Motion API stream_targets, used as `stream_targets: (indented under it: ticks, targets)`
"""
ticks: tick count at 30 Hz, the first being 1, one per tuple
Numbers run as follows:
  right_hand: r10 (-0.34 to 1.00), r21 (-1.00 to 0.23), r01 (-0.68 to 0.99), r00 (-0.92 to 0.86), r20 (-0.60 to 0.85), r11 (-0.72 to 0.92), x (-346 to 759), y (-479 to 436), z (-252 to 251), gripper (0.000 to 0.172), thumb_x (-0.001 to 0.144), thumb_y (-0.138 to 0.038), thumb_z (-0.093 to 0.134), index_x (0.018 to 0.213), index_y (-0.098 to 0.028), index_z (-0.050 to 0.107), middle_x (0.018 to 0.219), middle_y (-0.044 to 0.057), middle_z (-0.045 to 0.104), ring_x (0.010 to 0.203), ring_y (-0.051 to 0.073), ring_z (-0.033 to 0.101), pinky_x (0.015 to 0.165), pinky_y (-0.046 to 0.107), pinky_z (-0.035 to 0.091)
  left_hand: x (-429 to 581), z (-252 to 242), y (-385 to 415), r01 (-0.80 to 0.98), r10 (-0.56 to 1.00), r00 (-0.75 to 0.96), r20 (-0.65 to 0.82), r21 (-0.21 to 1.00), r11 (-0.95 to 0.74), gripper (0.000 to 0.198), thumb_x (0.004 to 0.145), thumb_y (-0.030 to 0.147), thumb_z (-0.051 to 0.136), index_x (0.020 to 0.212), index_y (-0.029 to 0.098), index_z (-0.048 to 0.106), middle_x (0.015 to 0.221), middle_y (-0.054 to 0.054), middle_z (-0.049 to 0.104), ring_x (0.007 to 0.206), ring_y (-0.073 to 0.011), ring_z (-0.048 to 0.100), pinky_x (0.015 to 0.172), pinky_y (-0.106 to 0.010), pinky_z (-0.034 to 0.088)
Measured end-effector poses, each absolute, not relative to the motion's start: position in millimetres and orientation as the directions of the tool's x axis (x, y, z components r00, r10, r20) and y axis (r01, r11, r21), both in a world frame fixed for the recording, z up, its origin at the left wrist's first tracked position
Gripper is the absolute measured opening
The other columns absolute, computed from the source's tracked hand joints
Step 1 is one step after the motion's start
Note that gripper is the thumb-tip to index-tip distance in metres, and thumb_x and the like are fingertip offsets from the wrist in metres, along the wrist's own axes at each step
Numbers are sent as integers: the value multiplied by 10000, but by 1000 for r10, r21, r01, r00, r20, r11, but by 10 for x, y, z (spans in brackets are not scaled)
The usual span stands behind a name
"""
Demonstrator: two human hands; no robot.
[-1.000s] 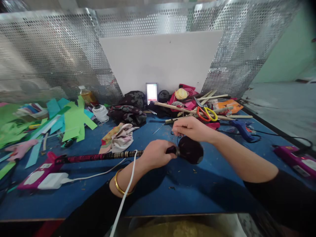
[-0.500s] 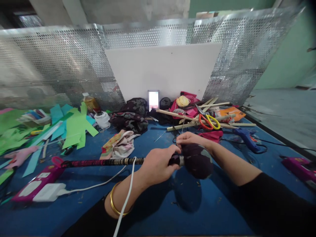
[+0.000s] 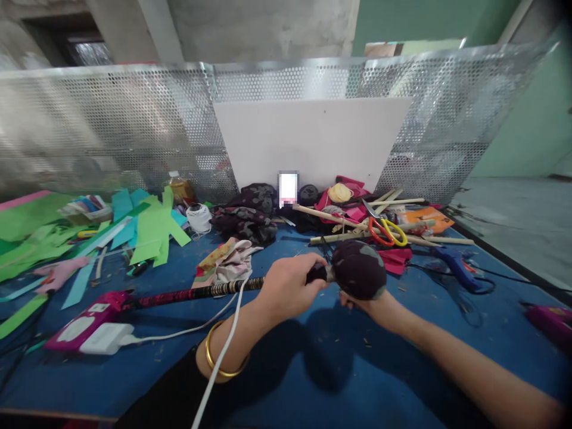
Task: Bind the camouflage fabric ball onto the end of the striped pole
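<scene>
My left hand (image 3: 290, 283) grips a stick (image 3: 235, 287) wrapped in black, pink and cream bands, close to its head. That head is a round ball (image 3: 360, 269) covered in dark patterned cloth, held above the table. Beneath and behind the ball is my right hand (image 3: 364, 302), its visible fingertips curled together. The ball partly covers it, so whatever those fingers hold does not show. A white cable (image 3: 223, 357) runs over my left forearm and the stick.
Scissors (image 3: 386, 231), wooden sticks (image 3: 447, 241) and a blue glue gun (image 3: 458, 268) lie to the right. Crumpled cloth (image 3: 230, 262) lies beyond the stick. Green paper strips (image 3: 152, 232) and a magenta power strip (image 3: 89, 325) are leftward. A lit phone (image 3: 288, 187) stands before a white board (image 3: 313, 140).
My right hand has moved from the far side of the ball to below it, nearer me. The ball has tilted up slightly, while my left hand keeps its grip. The camera view has shifted.
</scene>
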State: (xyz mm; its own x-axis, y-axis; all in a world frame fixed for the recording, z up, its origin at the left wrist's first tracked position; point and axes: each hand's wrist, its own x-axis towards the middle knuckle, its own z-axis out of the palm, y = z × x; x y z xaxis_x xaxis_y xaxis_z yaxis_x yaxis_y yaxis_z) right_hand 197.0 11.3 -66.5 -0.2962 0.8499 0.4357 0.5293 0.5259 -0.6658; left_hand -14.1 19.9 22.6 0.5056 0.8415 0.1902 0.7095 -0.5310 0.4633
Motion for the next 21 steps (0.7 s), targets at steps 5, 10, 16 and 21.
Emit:
stream_targets:
  ticks: [5, 10, 16, 21]
  targets:
    - [827, -504, 662, -374, 420, 555, 1879, -454, -561, 245, 935, -259, 424, 774, -193, 597, 664, 30, 566, 589, 139, 539, 531, 249, 413, -134, 109, 263, 731, 852, 488, 190, 445, -518, 253, 782, 307, 599, 1027, 247, 609, 992, -11, 703, 939, -216, 632, 775, -283, 447]
    - [741, -393, 722, -244, 626, 570, 1729, -632, -455, 125, 886, -166, 478, 835, -203, 586, 751, 64, 566, 648, 161, 540, 557, 266, 422, -118, -2, 283, 722, 845, 501, 188, 448, -527, 255, 787, 321, 590, 1032, 249, 597, 988, -13, 698, 922, -213, 634, 760, -283, 455]
    - [713, -515, 511, -347, 609, 688, 1664, -475, -342, 156, 906, -166, 440, 870, -205, 587, 865, 72, 615, 774, 169, 578, 659, 274, 472, -80, -90, 299, 715, 833, 531, 159, 443, -541, 251, 781, 274, 564, 1028, 244, 603, 976, -14, 699, 928, -207, 633, 772, -282, 465]
    - [779, -674, 401, -411, 473, 620, 1655, -385, -379, 260, 945, -206, 393, 725, -195, 531, 682, 6, 558, 648, 123, 495, 599, 223, 409, -95, -195, 335, 718, 833, 535, 138, 444, -535, 285, 780, 292, 569, 1057, 238, 606, 1013, -27, 698, 956, -218, 629, 794, -297, 471]
